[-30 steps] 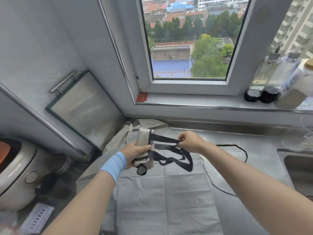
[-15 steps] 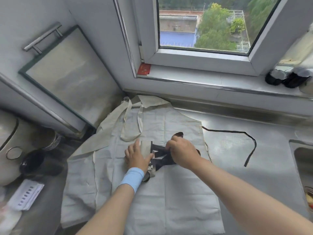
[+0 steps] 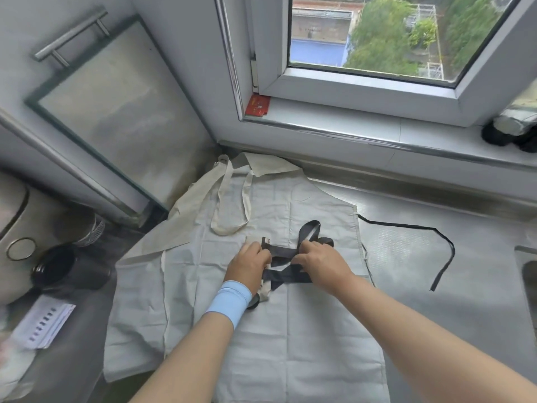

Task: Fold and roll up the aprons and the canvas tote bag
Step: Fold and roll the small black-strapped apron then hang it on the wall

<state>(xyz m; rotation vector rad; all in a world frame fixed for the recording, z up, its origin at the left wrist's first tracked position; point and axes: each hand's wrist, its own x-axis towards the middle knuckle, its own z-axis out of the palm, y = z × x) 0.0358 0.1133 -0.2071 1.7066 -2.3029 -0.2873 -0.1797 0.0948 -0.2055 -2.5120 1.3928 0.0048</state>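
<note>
A small rolled beige apron with black straps lies on top of a pale grey apron spread flat on the steel counter. My left hand, with a blue wristband, grips the roll. My right hand pinches the black straps beside it; a strap loop sticks up behind the fingers. A cream canvas tote bag lies partly under the grey apron at the back left, its handles on top. A thin black tie of the grey apron trails to the right.
A framed glass panel leans on the left wall. A rice cooker, a dark jar and a paper leaflet sit at the left. A sink edge is at the right. Bottles stand on the windowsill.
The roll went from held up in the air down onto the grey apron. Both hands came down with it and the right hand worked the black straps closer to the roll.
</note>
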